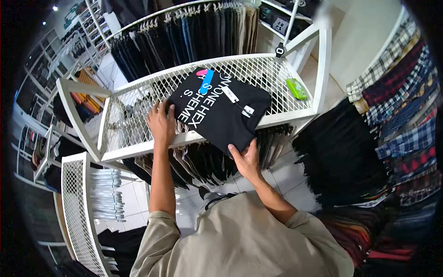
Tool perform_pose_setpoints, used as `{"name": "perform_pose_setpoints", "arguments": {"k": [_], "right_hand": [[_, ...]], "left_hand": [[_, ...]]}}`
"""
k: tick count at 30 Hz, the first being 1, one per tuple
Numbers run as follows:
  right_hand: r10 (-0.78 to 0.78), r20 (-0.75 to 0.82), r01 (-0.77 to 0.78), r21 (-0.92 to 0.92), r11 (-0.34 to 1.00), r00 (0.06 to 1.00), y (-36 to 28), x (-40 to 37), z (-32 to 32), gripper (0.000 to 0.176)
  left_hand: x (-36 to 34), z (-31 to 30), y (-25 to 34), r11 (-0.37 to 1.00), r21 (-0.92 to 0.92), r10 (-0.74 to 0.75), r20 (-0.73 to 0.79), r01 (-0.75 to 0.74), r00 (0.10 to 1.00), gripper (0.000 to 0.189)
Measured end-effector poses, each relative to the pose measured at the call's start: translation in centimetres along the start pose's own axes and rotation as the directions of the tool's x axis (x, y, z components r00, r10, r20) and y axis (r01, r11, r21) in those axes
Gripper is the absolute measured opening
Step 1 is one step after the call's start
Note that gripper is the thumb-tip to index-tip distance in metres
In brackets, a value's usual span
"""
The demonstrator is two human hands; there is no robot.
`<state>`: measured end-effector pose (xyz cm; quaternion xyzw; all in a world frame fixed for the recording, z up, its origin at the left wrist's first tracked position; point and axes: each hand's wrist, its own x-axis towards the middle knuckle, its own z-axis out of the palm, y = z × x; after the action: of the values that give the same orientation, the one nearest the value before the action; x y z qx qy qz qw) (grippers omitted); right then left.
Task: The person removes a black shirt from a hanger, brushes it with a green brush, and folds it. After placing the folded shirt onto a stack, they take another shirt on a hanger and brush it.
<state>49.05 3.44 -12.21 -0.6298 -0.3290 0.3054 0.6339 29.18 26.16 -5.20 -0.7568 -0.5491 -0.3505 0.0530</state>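
Note:
A folded black T-shirt (pixel 217 127) with white lettering lies at a slant on the white mesh shelf (pixel 127 134), its lower end reaching over the shelf's front rail. On the shirt are a blue strip (pixel 206 82), a pink sticker (pixel 202 72) and a white hang tag (pixel 231 95). My left hand (pixel 161 123) rests at the shirt's left edge, fingers apart over the mesh and thumb by the fabric. At the lower right corner, my right hand (pixel 246 160) grips the shirt, thumb on the near edge; some of its fingers are partly hidden.
A green packet (pixel 296 88) lies on the shelf's right end. A black digital watch (pixel 279 50) is on the rack's far right corner. Trousers (pixel 184 39) hang behind and below the shelf. Plaid shirts (pixel 406 134) hang at right; a white mesh panel (pixel 80 207) stands at lower left.

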Motion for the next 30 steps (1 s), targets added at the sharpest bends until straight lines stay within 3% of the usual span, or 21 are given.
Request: {"name": "perform_pose_setpoints", "arguments": {"k": [2, 3, 4, 5, 7, 9, 10, 11, 13, 14, 16, 18, 19, 21, 22, 23, 24, 25, 26, 28, 30], "right_hand": [[-0.256, -0.028, 0.252, -0.113, 0.961, 0.966, 1.5, 0.9, 0.3, 0.045], [0.043, 0.006, -0.043, 0.166, 0.985, 0.999, -3.1, 0.0, 0.3, 0.046], [0.033, 0.043, -0.041, 0.201, 0.979, 0.999, -4.0, 0.2, -0.2, 0.048], [0.037, 0.023, -0.04, 0.152, 0.988, 0.999, -5.1, 0.5, -0.9, 0.046], [-0.021, -0.047, 0.026, 0.1, 0.995, 0.999, -5.7, 1.8, -2.4, 0.047], [-0.026, -0.13, 0.014, -0.096, 0.995, 0.991, -6.6, 4.5, -4.7, 0.046], [-0.061, -0.198, 0.04, -0.108, 0.993, 0.978, -8.0, 5.9, -5.4, 0.047], [-0.119, -0.209, 0.088, -0.154, 0.984, 0.971, -7.7, 8.1, -6.9, 0.049], [-0.427, -0.362, 0.271, -0.408, 0.872, 0.828, -7.1, 12.4, -8.6, 0.045], [-0.312, -0.396, 0.136, -0.414, 0.9, 0.864, -9.7, 12.4, -8.4, 0.046], [-0.465, -0.379, 0.23, -0.523, 0.821, 0.8, -8.8, 12.9, -9.0, 0.048], [-0.455, -0.367, 0.211, -0.541, 0.814, 0.811, -8.4, 10.0, -8.7, 0.05], [-0.428, -0.361, 0.192, -0.535, 0.823, 0.829, -6.3, 8.5, -9.1, 0.048], [-0.204, -0.359, 0.119, -0.246, 0.962, 0.911, -4.8, 4.4, -8.4, 0.055], [-0.107, -0.336, 0.071, -0.118, 0.99, 0.936, -4.1, 3.5, -8.2, 0.055], [0.086, -0.284, -0.063, 0.091, 0.994, 0.955, -3.8, 2.9, -8.5, 0.056], [0.264, -0.194, -0.202, 0.289, 0.936, 0.945, -4.9, 2.2, -8.2, 0.057], [0.25, -0.076, -0.215, 0.312, 0.925, 0.965, -3.7, 2.4, -9.1, 0.061], [0.164, -0.079, -0.137, 0.269, 0.953, 0.983, -3.8, 2.4, -9.1, 0.067], [0.166, -0.033, -0.151, 0.267, 0.952, 0.986, -4.4, 2.7, -10.1, 0.061], [0.174, 0.006, -0.166, 0.332, 0.929, 0.985, -2.9, 3.6, -12.1, 0.056]], "left_hand": [[1.5, 1.6, -2.0, 0.999, -0.033, -0.018, 0.012, 0.018, 1.0, 0.041], [1.9, 0.9, -1.5, 0.999, -0.036, -0.027, 0.082, 0.03, 0.996, 0.041], [1.8, 0.0, -0.9, 0.998, -0.037, -0.038, 0.153, 0.044, 0.988, 0.04], [1.2, 0.3, -1.1, 0.997, -0.04, 0.067, 0.026, -0.066, 0.997, 0.035], [0.2, -0.7, -0.3, 0.995, -0.091, 0.041, 0.061, -0.035, 0.997, 0.032], [-1.2, -2.8, 1.6, 0.987, -0.161, 0.001, 0.079, 0.011, 0.997, 0.024], [-2.1, -4.6, 2.9, 0.953, -0.263, -0.095, 0.214, 0.151, 0.972, 0.022], [-3.9, -4.8, 3.0, 0.913, -0.377, -0.065, 0.246, 0.157, 0.967, 0.02], [-6.7, -7.2, 6.2, 0.842, -0.49, -0.04, 0.365, 0.228, 0.93, 0.018], [-8.3, -7.7, 7.7, 0.796, -0.532, -0.023, 0.452, 0.29, 0.892, 0.021], [-10.1, -8.7, 11.7, 0.785, -0.566, 0.083, 0.497, 0.25, 0.864, 0.022], [-12.1, -7.4, 13.9, 0.717, -0.668, 0.218, 0.485, 0.198, 0.847, 0.025], [-12.5, -7.3, 14.9, 0.691, -0.707, 0.276, 0.455, 0.155, 0.847, 0.026], [-12.9, -7.4, 16.2, 0.665, -0.738, 0.326, 0.424, 0.114, 0.845, 0.026], [-12.7, -7.6, 16.9, 0.609, -0.781, 0.401, 0.454, 0.138, 0.796, 0.027], [-12.7, -7.8, 17.3, 0.556, -0.814, 0.479, 0.48, 0.169, 0.735, 0.028], [-12.8, -7.7, 17.4, 0.563, -0.81, 0.482, 0.484, 0.166, 0.73, 0.028], [-12.7, -7.4, 17.0, 0.542, -0.822, 0.376, 0.425, 0.176, 0.823, 0.026], [-12.6, -7.1, 16.6, 0.519, -0.836, 0.26, 0.353, 0.178, 0.899, 0.025], [-11.4, -6.6, 14.1, 0.732, -0.667, -0.031, 0.175, 0.141, 0.984, 0.031], [-10.8, -5.5, 11.5, 0.9, -0.393, -0.201, 0.002, 0.186, 0.98, 0.034]]}}
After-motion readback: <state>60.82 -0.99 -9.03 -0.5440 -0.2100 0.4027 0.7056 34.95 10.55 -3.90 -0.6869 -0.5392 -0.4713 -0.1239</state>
